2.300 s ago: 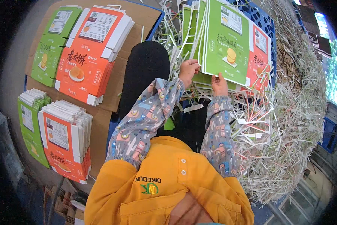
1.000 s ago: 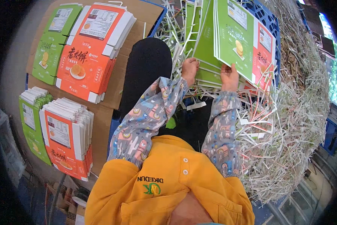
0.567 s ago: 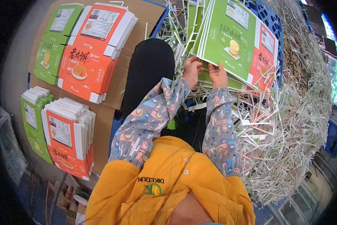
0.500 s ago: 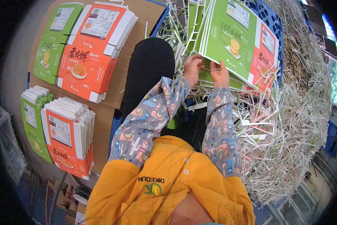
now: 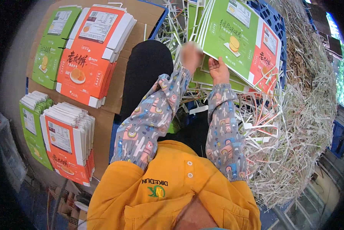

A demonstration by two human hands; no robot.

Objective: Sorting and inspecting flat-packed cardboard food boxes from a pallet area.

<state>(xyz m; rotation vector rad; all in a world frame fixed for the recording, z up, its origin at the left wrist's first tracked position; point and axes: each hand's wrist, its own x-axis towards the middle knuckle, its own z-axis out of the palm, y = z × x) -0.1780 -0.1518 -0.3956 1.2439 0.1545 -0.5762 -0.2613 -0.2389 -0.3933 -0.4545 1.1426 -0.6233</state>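
Right now your right hand (image 5: 218,69) pinches the lower edge of the green carton sheet (image 5: 233,38), lifted off the sheet stack (image 5: 225,82) on the blue pallet (image 5: 273,23). Your left hand (image 5: 191,55) is blurred at the sheet's left edge; you cannot tell its grip. Beyond, paper trimmings (image 5: 294,126) pile right, and 4 stacks of folded cartons (image 5: 89,57) lie left on cardboard (image 5: 105,126).
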